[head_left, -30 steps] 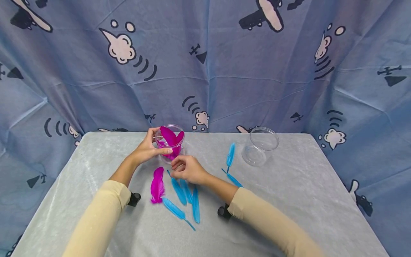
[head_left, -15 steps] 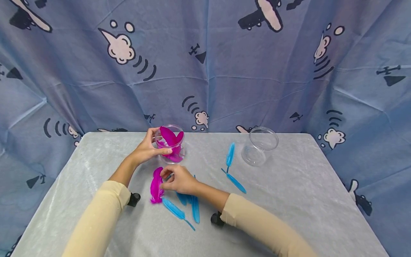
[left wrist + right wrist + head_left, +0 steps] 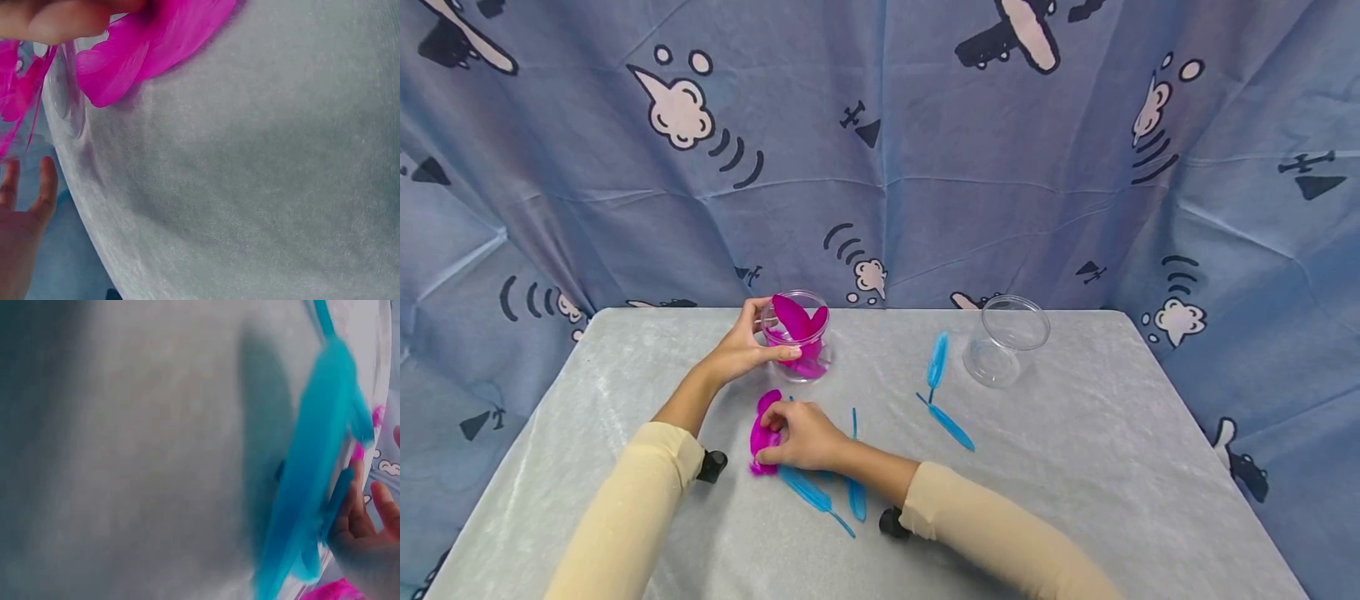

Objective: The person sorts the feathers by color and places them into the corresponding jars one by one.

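My left hand [image 3: 741, 346] grips a clear plastic jar [image 3: 822, 354] near the table's back edge, thumb across its near side. Several magenta feathers [image 3: 793, 317] stand in the jar. My right hand [image 3: 808, 437] is over a loose magenta feather [image 3: 758, 433] on the table, with the thumb and fingers spread apart at its right side. That feather also shows in the left wrist view as a magenta feather [image 3: 181, 40] flat on the cloth. Several blue feathers [image 3: 805, 490] lie under and around the right hand, partly hidden by it; a blue feather [image 3: 309, 450] looms blurred in the right wrist view.
A second clear jar [image 3: 992, 362] stands at the back right. Two blue feathers [image 3: 951, 427] lie to its left. The table has a pale grey cloth [image 3: 1075, 475], and a blue patterned curtain [image 3: 925, 208] hangs behind it.
My right hand has moved left and toward me, from beside the jar and the blue feathers to the loose magenta feather. The left hand and jar have stayed put.
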Tool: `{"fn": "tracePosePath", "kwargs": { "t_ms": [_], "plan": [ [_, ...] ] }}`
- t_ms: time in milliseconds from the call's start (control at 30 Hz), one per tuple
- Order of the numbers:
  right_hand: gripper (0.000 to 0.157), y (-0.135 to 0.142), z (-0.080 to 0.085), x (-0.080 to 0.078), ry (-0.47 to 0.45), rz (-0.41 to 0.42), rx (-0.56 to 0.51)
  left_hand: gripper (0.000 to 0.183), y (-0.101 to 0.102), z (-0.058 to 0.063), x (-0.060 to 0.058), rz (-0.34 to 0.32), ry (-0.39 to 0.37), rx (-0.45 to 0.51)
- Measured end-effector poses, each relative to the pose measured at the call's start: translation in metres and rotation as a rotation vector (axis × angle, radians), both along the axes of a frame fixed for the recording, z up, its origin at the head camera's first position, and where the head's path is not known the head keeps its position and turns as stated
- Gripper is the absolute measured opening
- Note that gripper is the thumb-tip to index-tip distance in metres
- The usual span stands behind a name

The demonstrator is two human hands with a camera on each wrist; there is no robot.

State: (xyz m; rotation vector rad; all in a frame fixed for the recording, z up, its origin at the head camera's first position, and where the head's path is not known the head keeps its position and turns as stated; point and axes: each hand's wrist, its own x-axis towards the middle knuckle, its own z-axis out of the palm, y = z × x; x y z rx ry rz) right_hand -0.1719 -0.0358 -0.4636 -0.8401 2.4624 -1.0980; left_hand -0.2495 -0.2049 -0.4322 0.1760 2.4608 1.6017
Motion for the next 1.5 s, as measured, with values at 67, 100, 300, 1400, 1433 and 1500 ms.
{"fn": "tracePosePath", "kwargs": {
  "t_ms": [67,100,300,1400,1433,1500],
  "plan": [
    [0.039,-0.003,-0.001,0.003,0.041,-0.010,0.036,0.099,0.000,0.000,0.000,-0.002,-0.002,0.002],
    [0.041,-0.005,-0.001,0.004,0.056,-0.017,0.051,0.099,-0.001,0.000,0.000,-0.003,-0.004,0.001],
    [0.047,-0.011,-0.002,0.011,0.107,-0.041,0.103,0.101,-0.001,0.001,0.001,-0.001,-0.015,0.003],
    [0.027,0.005,0.004,0.003,0.081,0.039,0.018,0.099,0.000,0.001,0.001,0.003,-0.016,-0.010],
    [0.025,0.006,0.005,0.002,0.073,0.033,0.005,0.099,0.000,0.001,0.001,0.003,-0.017,-0.011],
    [0.022,0.009,0.005,0.001,0.068,0.018,-0.021,0.099,0.000,0.001,0.000,0.000,-0.018,-0.009]
  ]
}}
